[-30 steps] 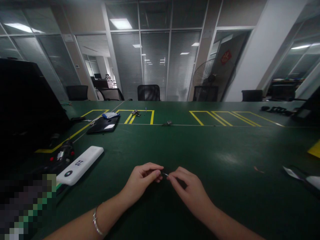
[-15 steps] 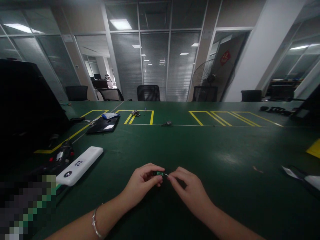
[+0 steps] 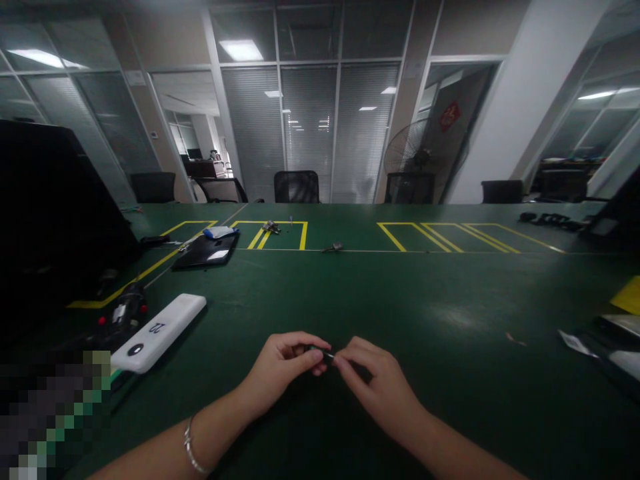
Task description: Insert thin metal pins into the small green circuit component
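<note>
Just above the table, my left hand [image 3: 290,363] is closed, thumb and fingers pinching a small dark piece with a green circuit board [image 3: 313,347], mostly covered by the fingers. A thin silvery tip [image 3: 329,355] bridges the small gap between the two hands. My right hand [image 3: 373,373] is closed too, its thumb and forefinger pinched at the right end of that thin tip. I cannot make out whether the tip belongs to the board or is a separate piece.
A white power bank [image 3: 163,331] marked 22 lies at the left, beside a dark device with red knobs [image 3: 125,313]. Farther back are a black tablet [image 3: 207,252], metal parts [image 3: 271,227] and a small grey piece [image 3: 334,247]. A dark monitor [image 3: 55,213] stands left.
The small board has turned in my left fingers, so less of its green face shows. Both hands have dipped slightly and remain close together.
</note>
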The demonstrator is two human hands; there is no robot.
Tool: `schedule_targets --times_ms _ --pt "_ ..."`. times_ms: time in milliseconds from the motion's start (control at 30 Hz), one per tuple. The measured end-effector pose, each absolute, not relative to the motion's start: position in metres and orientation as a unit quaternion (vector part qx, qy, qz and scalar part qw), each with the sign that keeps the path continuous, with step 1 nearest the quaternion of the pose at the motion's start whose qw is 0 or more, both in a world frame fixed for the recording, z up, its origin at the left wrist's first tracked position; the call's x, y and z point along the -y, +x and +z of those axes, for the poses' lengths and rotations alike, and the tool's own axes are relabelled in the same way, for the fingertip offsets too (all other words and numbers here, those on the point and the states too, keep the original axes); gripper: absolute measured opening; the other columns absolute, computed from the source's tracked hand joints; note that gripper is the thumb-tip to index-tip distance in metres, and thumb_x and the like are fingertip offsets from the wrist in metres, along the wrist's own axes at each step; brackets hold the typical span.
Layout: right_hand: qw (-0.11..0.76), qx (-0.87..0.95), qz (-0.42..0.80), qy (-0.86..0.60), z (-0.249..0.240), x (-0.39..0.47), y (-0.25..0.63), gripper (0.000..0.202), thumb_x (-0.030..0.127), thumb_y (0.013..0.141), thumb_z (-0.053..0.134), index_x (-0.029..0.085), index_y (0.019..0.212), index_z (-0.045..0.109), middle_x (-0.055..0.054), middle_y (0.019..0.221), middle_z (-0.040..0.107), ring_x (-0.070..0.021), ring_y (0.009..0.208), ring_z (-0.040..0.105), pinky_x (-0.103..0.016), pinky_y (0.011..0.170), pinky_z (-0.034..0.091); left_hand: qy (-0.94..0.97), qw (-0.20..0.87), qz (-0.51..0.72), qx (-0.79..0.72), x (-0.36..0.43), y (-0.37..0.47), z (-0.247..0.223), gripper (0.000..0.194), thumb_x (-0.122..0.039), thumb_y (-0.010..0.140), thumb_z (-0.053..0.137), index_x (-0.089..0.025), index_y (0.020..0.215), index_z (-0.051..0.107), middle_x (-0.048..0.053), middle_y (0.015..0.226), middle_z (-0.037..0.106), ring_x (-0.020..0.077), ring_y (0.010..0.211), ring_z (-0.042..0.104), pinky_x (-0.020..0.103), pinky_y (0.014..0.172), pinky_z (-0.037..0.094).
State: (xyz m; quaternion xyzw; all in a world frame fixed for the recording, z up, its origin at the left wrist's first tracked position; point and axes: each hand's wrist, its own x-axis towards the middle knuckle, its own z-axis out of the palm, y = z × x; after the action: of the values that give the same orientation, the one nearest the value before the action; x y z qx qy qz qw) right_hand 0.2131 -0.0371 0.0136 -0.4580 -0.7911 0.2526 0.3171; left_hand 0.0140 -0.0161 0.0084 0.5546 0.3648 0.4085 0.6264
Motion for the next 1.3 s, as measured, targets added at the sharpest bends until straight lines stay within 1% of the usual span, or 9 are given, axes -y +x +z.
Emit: schedule_targets --times_ms 100,200,300,400,533,600,900,1067,1300 --pt "0.317 0.794 0.249 -0.454 0.0135 0.0381 0.2129 0.024 0.026 0.094 0.047 0.021 0.085 0.069 -0.001 0.078 0.060 -0.0136 0.071 0.058 -0.024 0.064 0.041 0.549 0.630 0.413 -0.364 0.0165 0.0142 0.0083 0.020 -0.023 0.078 0.072 -0.013 0.095 0.074 0.008 0.077 0.074 0.0139 0.066 0.063 0.026 0.067 0.050" --pt "0.313 0.793 0.235 -0.466 0.0120 0.0386 0.2124 0.023 0.026 0.094 0.047 0.021 0.085 0.068 -0.001 0.078 0.061 -0.0135 0.071 0.058 -0.024 0.064 0.041 0.573 0.600 0.426 -0.361 0.0173 0.0139 0.0084 0.020 -0.023 0.077 0.072 -0.014 0.094 0.074 0.009 0.089 0.072 0.0154 0.070 0.064 0.028 0.068 0.052" --pt "0.308 0.791 0.216 -0.482 0.0111 0.0389 0.2118 0.022 0.026 0.093 0.048 0.022 0.085 0.068 0.000 0.079 0.061 -0.0138 0.071 0.059 -0.024 0.065 0.042 0.607 0.550 0.444 -0.364 0.0189 0.0138 0.0092 0.018 -0.022 0.076 0.073 -0.015 0.092 0.075 0.011 0.100 0.069 0.0199 0.081 0.066 0.031 0.072 0.054" --pt "0.303 0.792 0.206 -0.488 0.0114 0.0395 0.2114 0.023 0.026 0.093 0.047 0.023 0.085 0.068 0.000 0.080 0.061 -0.0138 0.071 0.059 -0.024 0.065 0.042 0.616 0.535 0.450 -0.363 0.0198 0.0144 0.0097 0.016 -0.021 0.076 0.072 -0.016 0.090 0.076 0.011 0.103 0.069 0.0237 0.091 0.065 0.032 0.075 0.053" --pt "0.302 0.793 0.206 -0.488 0.0118 0.0394 0.2115 0.025 0.027 0.094 0.046 0.022 0.085 0.069 -0.002 0.080 0.062 -0.0143 0.070 0.058 -0.024 0.065 0.042 0.587 0.578 0.427 -0.372 0.0187 0.0156 0.0094 0.020 -0.023 0.076 0.072 -0.014 0.093 0.074 0.009 0.088 0.072 0.0168 0.070 0.065 0.029 0.066 0.052" --pt "0.304 0.792 0.214 -0.483 0.0119 0.0389 0.2119 0.025 0.027 0.094 0.046 0.022 0.085 0.069 -0.002 0.079 0.061 -0.0142 0.070 0.058 -0.024 0.064 0.042 0.570 0.602 0.414 -0.376 0.0179 0.0156 0.0092 0.022 -0.024 0.076 0.072 -0.013 0.095 0.074 0.007 0.079 0.072 0.0149 0.065 0.063 0.027 0.065 0.050" --pt "0.325 0.788 0.251 -0.458 0.0158 0.0402 0.2108 0.025 0.026 0.094 0.047 0.021 0.084 0.069 -0.001 0.078 0.060 -0.0133 0.072 0.058 -0.024 0.064 0.042 0.520 0.668 0.404 -0.347 0.0179 0.0145 0.0069 0.021 -0.024 0.077 0.073 -0.012 0.094 0.074 0.008 0.077 0.074 0.0145 0.067 0.064 0.026 0.067 0.050" --pt "0.320 0.793 0.243 -0.457 0.0155 0.0416 0.2113 0.026 0.027 0.094 0.046 0.021 0.085 0.069 -0.001 0.080 0.062 -0.0136 0.072 0.059 -0.024 0.065 0.042 0.544 0.641 0.409 -0.355 0.0189 0.0171 0.0088 0.023 -0.025 0.074 0.076 -0.012 0.093 0.074 0.008 0.079 0.074 0.0148 0.066 0.063 0.027 0.066 0.049" --pt "0.321 0.779 0.232 -0.486 0.0120 0.0386 0.2127 0.026 0.029 0.094 0.046 0.021 0.085 0.069 -0.002 0.080 0.062 -0.0152 0.072 0.059 -0.025 0.066 0.044 0.519 0.628 0.438 -0.381 0.0171 0.0159 0.0100 0.022 -0.025 0.075 0.074 -0.013 0.093 0.073 0.008 0.080 0.074 0.0166 0.070 0.065 0.031 0.072 0.050"
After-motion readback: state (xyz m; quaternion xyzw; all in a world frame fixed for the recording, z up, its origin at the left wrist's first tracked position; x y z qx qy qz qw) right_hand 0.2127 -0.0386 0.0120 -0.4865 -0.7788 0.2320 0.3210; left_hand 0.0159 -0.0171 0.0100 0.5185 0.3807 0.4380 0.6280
